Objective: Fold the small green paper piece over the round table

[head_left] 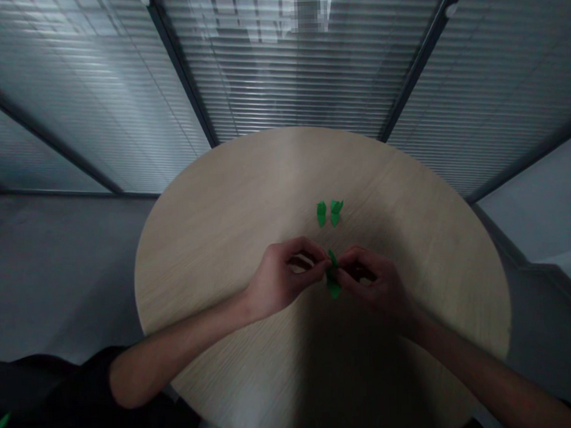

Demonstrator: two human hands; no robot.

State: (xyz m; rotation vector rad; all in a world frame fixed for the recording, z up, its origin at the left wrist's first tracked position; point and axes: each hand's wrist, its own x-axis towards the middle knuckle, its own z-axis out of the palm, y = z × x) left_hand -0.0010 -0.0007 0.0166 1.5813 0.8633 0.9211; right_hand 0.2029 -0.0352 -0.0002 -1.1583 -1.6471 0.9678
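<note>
Between my two hands is a small green folded piece, paper-like, with one pointed end hanging down below the fingertips. My left hand pinches its left side with thumb and forefinger. From the right, my right hand grips the same piece in a matching pinch. The fingertips cover its middle. Just beyond the hands, two similar green folded pieces lie side by side on the table, a narrow left one and a right one with flaps spread at its top.
A round wooden table lies under my forearms. Behind its far edge stand glass partitions with horizontal blinds and dark frames. Another bit of green shows at the lower left corner, near a dark sleeve. Grey floor surrounds the table.
</note>
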